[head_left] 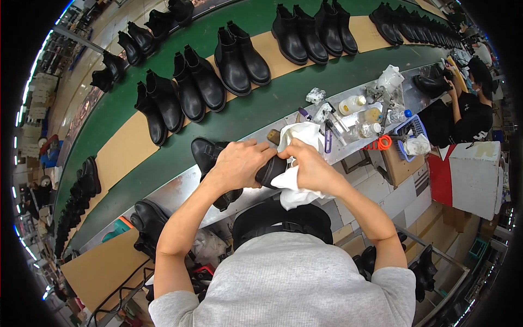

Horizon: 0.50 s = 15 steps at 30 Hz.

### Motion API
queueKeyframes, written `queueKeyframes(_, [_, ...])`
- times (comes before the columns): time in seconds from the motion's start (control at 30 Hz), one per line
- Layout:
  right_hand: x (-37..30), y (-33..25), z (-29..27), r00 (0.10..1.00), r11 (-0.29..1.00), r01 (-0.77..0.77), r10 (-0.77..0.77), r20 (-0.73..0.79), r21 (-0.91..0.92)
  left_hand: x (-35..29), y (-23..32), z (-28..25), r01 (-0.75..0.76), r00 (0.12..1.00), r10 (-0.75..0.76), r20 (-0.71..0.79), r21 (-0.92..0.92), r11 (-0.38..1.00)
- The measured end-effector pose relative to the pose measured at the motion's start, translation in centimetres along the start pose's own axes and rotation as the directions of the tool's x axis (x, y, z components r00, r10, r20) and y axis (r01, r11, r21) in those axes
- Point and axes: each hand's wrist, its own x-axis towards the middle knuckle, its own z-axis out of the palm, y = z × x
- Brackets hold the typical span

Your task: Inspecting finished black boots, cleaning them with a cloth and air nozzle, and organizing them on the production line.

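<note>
My left hand (239, 163) grips a black leather boot (269, 173), its fingers curled over the upper and covering much of it. Bunched in my right hand (315, 173) is a white cloth (297, 197), pressed against the boot's end. Part of this cloth or another white cloth (301, 132) spreads out just beyond my fingers. To the left of my left hand another black boot (203, 153) lies on the metal bench edge. A brown-handled tool or block (273, 137) sits by the fingertips; its kind is unclear.
Pairs of black ankle boots (234, 60) stand in rows on the green conveyor (283, 103). Bottles (352, 104), purple-handled tools (328, 136) and a blue basket (415, 128) crowd the bench at right. Several boots (148, 223) lie at left. A co-worker (463, 103) handles a boot at far right.
</note>
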Motion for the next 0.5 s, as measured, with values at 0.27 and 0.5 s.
queueKeyframes(0.27, [2.1,4.2,-1.5,0.921,0.828,-0.358,0.239,0.307,0.432,0.5,0.4,-0.1,-0.040,0.999,0.040,0.001,0.037,0.999])
queueKeyframes(0.5, [-0.3,0.8,0.4,0.999,0.999,-0.027,0.026,0.047,0.018,-0.1,-0.2,-0.4,-0.004,1.000,0.004,-0.006,-0.021,1.000])
